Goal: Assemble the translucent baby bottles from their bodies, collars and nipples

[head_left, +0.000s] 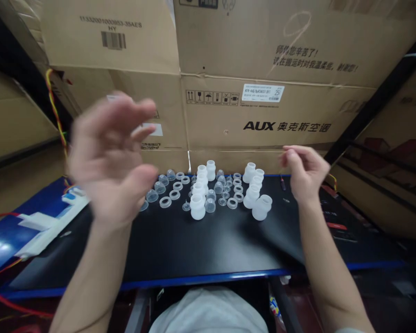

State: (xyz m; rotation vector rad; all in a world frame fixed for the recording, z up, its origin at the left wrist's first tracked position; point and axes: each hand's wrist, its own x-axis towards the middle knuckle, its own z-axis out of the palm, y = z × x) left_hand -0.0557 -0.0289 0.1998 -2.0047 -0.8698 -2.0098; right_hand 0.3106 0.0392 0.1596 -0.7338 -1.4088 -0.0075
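Note:
My left hand is raised over the left side of the black mat, blurred by motion, with thumb and fingers apart and nothing between them. Up on the right, my right hand is closed, thumb against the curled fingers; whatever they may hold is hidden. Between both hands stand white translucent bottles in a row, with a second row of bottles nearer my right hand. Clear domed caps, clear rings and small clear nipple-like pieces lie in rows beside them.
Large cardboard walls rise behind the black mat. At the left is a white power strip with red and yellow wires. A small screwdriver-like tool lies past the bottles, and a dark phone-like object at the right.

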